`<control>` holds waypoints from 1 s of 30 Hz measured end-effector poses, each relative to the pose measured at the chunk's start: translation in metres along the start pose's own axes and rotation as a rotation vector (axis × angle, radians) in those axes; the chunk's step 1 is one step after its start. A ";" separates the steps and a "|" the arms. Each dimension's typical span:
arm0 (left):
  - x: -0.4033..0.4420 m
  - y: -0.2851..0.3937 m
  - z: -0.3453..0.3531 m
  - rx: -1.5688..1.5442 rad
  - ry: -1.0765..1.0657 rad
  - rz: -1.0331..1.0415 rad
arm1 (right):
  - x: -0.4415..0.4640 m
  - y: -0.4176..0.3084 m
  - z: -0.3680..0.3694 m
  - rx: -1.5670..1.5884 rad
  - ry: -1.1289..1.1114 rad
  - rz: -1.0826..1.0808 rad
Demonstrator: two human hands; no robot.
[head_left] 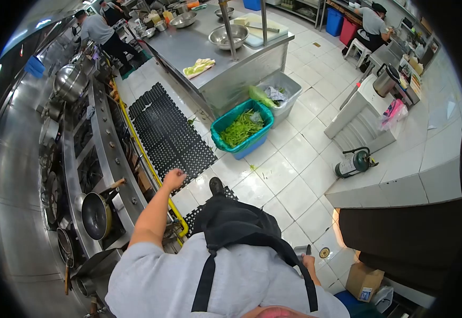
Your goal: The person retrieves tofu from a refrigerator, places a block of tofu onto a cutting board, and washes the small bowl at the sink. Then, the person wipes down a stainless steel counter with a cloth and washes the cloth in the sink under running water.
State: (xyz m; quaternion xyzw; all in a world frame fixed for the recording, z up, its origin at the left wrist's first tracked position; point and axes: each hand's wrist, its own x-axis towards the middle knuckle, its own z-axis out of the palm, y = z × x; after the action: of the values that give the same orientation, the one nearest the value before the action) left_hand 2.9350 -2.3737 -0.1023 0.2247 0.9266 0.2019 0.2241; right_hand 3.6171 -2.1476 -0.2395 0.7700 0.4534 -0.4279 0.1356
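My left hand [174,179] hangs in front of me with its fingers curled in, and nothing shows in it. Below it lie a black rubber mat [165,127] and a yellow pipe [145,156] along the stove's base. Low at my right side, my right hand [309,263] is closed on a shiny metal vessel [300,251]. My body and apron hide much of that vessel, so its exact kind is unclear. One dark shoe [216,185] shows ahead of my black apron [236,220].
The stove [112,153] with a wok [97,216] runs along my left. Ahead stand a steel table [199,47], a green-lined bin [242,127] of leafy scraps and a grey bin [289,90]. A fire extinguisher [355,163] is at right. Other people work farther back.
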 end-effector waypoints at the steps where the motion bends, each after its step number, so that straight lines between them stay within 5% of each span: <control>1: 0.018 0.014 -0.009 0.019 0.032 0.073 | -0.016 -0.016 -0.003 -0.017 0.002 0.000; 8: 0.173 0.113 -0.114 0.418 0.237 0.529 | 0.001 -0.075 0.038 0.270 0.013 -0.044; 17: 0.363 0.198 -0.176 0.809 0.347 0.970 | -0.032 -0.161 0.116 0.278 0.028 -0.163; 20: 0.408 0.220 -0.188 0.819 0.250 0.954 | -0.022 -0.151 0.159 0.121 0.118 -0.335; 24: 0.466 0.227 -0.177 0.843 0.184 0.994 | -0.072 -0.218 0.157 0.195 -0.197 -0.223; 27: 0.500 0.214 -0.156 0.697 0.089 0.956 | -0.065 -0.297 0.164 0.289 -0.138 -0.121; 30: 0.517 0.194 -0.153 0.528 0.094 0.857 | -0.003 -0.331 0.165 -0.205 -0.201 -0.283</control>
State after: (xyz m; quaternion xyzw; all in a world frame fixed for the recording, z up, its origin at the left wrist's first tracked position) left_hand 2.5080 -1.9947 -0.0530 0.6245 0.7796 0.0446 0.0149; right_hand 3.2585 -2.0650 -0.2763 0.6342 0.5827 -0.4687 0.1964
